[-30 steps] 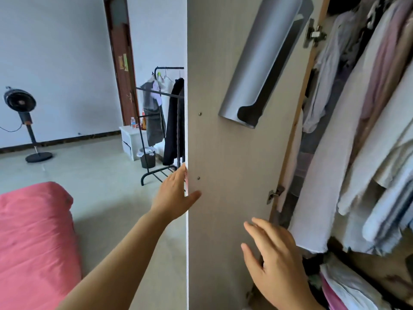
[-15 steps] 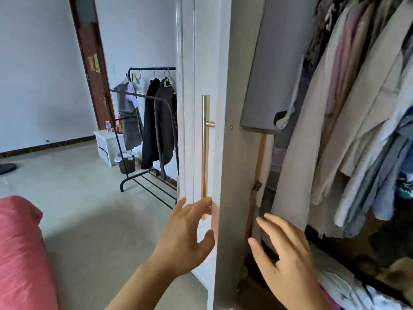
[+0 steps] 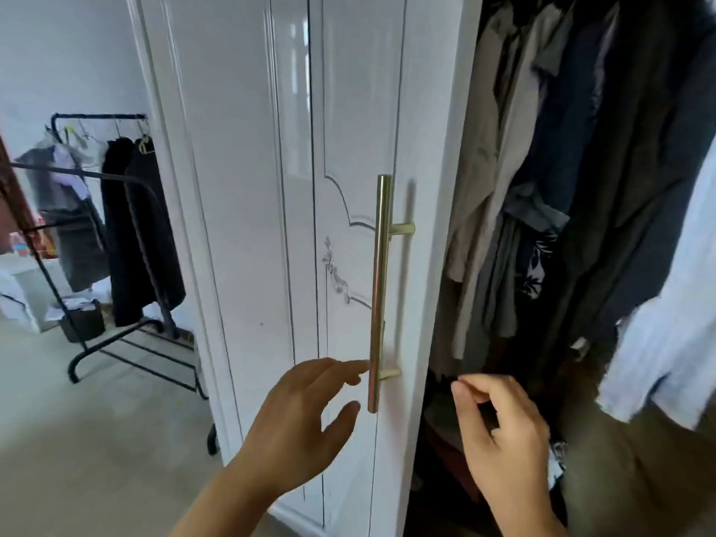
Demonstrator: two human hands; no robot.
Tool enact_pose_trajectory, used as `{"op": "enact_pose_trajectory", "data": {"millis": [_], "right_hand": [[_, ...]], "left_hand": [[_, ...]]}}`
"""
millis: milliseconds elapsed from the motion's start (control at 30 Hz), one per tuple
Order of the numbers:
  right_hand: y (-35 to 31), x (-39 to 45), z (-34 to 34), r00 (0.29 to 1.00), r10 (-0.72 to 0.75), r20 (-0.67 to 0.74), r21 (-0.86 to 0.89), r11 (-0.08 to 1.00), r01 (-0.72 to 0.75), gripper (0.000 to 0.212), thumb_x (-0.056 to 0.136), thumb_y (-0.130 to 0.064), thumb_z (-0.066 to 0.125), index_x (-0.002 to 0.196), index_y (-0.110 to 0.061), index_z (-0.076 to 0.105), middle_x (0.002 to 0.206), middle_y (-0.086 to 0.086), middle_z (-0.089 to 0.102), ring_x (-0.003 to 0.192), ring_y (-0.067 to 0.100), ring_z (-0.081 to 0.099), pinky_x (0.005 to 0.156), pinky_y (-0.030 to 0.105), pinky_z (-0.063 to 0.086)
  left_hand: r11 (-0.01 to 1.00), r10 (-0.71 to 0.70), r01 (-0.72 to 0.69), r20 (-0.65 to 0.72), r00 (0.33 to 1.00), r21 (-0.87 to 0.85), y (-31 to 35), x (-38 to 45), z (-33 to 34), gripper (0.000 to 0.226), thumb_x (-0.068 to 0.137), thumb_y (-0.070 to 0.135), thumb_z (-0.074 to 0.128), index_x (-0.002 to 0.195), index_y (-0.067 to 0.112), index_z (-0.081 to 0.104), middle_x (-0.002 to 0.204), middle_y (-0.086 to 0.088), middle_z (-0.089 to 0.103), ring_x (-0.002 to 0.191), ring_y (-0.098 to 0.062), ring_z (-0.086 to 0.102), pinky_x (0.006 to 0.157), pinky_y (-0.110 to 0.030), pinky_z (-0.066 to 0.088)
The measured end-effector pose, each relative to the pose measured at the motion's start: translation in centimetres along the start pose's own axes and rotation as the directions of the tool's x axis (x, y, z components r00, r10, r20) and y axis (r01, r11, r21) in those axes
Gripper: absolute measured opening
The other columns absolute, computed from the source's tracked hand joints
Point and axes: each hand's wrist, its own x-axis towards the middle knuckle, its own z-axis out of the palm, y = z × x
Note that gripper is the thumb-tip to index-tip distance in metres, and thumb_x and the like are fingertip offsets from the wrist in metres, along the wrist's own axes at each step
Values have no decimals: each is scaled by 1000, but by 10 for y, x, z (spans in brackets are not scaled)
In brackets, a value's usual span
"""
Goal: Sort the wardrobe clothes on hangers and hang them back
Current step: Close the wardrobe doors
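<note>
The white wardrobe door fills the middle of the view, with a long brass bar handle near its right edge. My left hand is spread in front of the door, fingertips next to the handle's lower end and holding nothing. My right hand hovers at the wardrobe opening with its fingers loosely curled and empty. Inside the open wardrobe hang several garments: beige and grey coats, dark blue clothes and a light blue shirt. Their hangers are hidden above the frame.
A black clothes rack with dark and grey garments stands on the pale floor at the left, next to a small black bin and a white cabinet. Folded items lie in shadow at the wardrobe's bottom.
The door has swung so its white front with the brass handle faces me. My left hand moved from the door's edge to the handle. My right hand's fingers have curled.
</note>
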Motion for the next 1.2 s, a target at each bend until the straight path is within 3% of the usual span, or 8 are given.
{"op": "enact_pose_trajectory", "data": {"millis": [200,333,533,667,767,833,967,1200], "right_hand": [[10,6,-7,995,12,100,-67,998,-5,58,81,-71,46,100,-21,68,88,-15,63,88,1,55,78,29,49],[23,8,3,983,35,178,-144,989,-9,59,79,-75,42,100,-25,66,89,-14,64,88,14,58,76,30,48],[45,7,10,984,74,163,-194,980,-41,27,83,-50,54,76,-26,61,69,-17,59,68,6,54,71,26,43],[64,18,15,969,230,86,-215,954,-207,26,87,-46,55,82,-21,64,69,-22,57,65,-1,52,67,23,47],[85,36,18,939,332,85,-185,932,-313,12,88,-28,63,90,-17,66,72,-26,56,74,-8,58,64,6,41],[99,50,20,918,387,83,-157,915,-371,11,89,-23,62,96,-15,67,77,-21,59,77,-3,59,66,7,40],[128,76,26,908,407,95,-120,910,-396,12,90,-16,62,99,-11,67,82,-10,64,77,-1,58,67,9,42],[176,108,41,895,419,152,-49,908,-416,2,88,-14,63,89,-15,65,81,-7,68,80,3,62,70,17,47]], "left_hand": [[977,169,-164,24,985,-136,14,25,36,36,88,21,46,120,33,56,109,23,63,109,-3,59,94,-22,46],[912,88,-33,116,989,-409,17,40,40,25,86,21,42,100,39,54,101,23,67,114,-1,58,95,-16,43],[878,248,-101,263,932,-468,15,61,54,35,87,14,43,111,37,52,122,19,61,128,0,45,106,-14,31],[898,301,-223,161,940,-379,5,74,72,29,88,11,44,111,23,58,123,22,58,129,-1,44,114,-23,20],[921,245,-223,30,969,-320,-3,86,81,26,87,16,44,106,31,56,122,21,57,120,4,50,104,-25,38],[935,210,-202,-7,978,-293,-9,96,89,26,87,18,44,105,33,57,120,20,58,112,6,53,95,-22,44],[967,123,-110,44,991,-230,-20,116,106,29,86,17,51,106,36,59,117,21,61,87,20,50,65,4,32],[992,73,-61,112,991,-111,-36,142,144,24,85,26,50,106,34,60,106,24,63,85,13,51,69,9,29]]}}
